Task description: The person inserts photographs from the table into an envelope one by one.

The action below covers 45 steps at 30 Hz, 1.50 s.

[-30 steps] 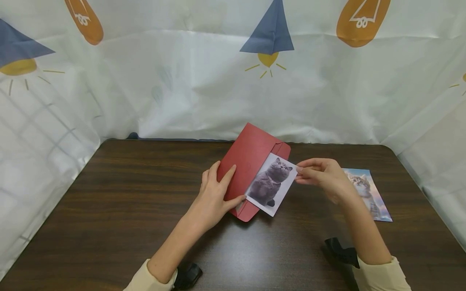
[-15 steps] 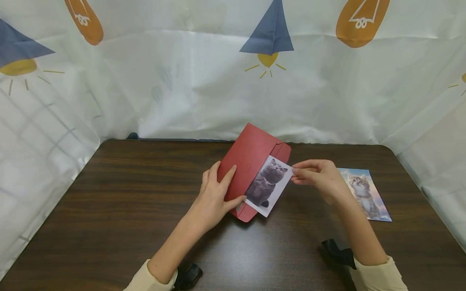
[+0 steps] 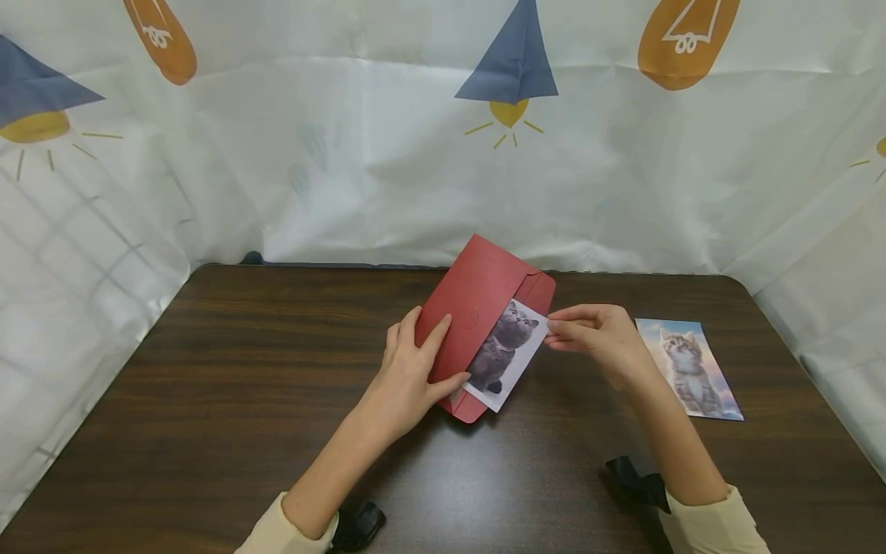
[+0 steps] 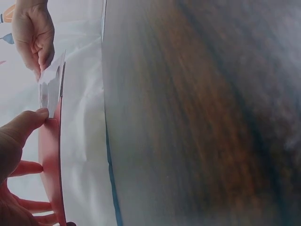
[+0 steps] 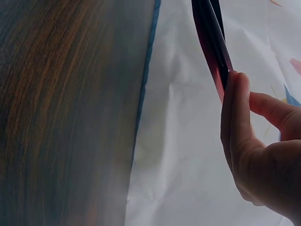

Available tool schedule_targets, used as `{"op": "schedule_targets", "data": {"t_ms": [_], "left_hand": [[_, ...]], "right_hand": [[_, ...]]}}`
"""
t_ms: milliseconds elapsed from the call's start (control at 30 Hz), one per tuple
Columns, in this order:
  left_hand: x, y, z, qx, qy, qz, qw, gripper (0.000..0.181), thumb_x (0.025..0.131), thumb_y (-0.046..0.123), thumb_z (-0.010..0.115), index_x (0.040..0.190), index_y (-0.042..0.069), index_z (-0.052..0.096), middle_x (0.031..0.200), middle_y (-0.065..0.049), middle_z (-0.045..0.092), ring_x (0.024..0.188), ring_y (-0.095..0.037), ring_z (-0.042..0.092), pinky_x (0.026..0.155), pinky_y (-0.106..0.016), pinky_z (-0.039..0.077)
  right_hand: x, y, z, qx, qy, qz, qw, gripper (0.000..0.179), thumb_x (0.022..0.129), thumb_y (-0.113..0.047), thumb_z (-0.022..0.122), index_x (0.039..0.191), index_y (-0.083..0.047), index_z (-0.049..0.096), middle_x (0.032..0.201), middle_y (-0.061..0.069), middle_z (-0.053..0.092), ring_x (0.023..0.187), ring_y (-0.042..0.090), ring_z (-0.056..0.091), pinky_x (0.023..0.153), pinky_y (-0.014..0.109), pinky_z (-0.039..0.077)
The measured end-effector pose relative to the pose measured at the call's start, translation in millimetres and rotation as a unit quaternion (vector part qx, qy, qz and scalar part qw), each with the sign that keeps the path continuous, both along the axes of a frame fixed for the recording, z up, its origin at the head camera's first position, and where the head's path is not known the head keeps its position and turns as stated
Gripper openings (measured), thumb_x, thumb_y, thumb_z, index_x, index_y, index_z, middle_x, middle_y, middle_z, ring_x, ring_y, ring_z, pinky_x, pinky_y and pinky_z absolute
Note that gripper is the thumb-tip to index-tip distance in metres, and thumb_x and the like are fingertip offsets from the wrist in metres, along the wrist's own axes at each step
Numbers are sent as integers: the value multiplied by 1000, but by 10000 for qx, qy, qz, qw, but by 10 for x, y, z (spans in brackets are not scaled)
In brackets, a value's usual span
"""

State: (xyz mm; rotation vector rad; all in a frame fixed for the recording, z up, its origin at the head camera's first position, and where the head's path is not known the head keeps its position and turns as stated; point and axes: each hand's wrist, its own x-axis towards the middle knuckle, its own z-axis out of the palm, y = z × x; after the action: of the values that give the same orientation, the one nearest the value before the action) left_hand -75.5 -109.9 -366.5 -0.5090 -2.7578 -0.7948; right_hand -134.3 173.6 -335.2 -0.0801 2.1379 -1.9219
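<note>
In the head view a red envelope [image 3: 465, 308] is held tilted over the table by the left hand [image 3: 408, 373]. That hand's fingers spread across the envelope's front, and its thumb lies at the opening. A white photo card of a grey cat [image 3: 504, 350] sits partly inside, its left portion hidden by the envelope. At the card's right corner, the right hand [image 3: 598, 335] pinches it between thumb and fingers. The left wrist view shows the left thumb [image 4: 33, 120] at the envelope's mouth. From the right wrist, the envelope [image 5: 211, 56] appears nearly edge-on beside the right fingertips [image 5: 240, 82].
A second photo card, with a tabby kitten on a pastel sky [image 3: 688, 369], lies on the dark wooden table [image 3: 228, 400] to the right of the right hand. Behind the table hangs a white printed cloth [image 3: 311, 177]. Black straps [image 3: 637, 483] circle the wrists.
The right hand has moved left, sliding the grey cat card deeper into the envelope. More of the kitten card shows now. The left hand and envelope have stayed nearly still.
</note>
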Motion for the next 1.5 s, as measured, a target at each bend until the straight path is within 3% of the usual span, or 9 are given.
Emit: {"op": "schedule_targets", "data": {"t_ms": [433, 1500], "left_hand": [[2, 14, -23, -49, 238, -40, 9997, 79, 85, 29, 91, 150, 1, 55, 153, -32, 38, 135, -49, 39, 91, -54, 61], [36, 79, -39, -25, 86, -140, 9999, 78, 88, 31, 88, 151, 2, 54, 155, -32, 36, 136, -51, 38, 95, -54, 58]], "right_hand": [[20, -76, -21, 57, -1, -34, 10000, 38, 103, 0, 64, 131, 24, 57, 98, 5, 77, 81, 9, 77, 85, 33, 63], [82, -258, -84, -302, 100, -361, 9988, 34, 101, 3, 66, 125, 26, 59, 90, 6, 77, 73, 8, 76, 77, 26, 63]]}}
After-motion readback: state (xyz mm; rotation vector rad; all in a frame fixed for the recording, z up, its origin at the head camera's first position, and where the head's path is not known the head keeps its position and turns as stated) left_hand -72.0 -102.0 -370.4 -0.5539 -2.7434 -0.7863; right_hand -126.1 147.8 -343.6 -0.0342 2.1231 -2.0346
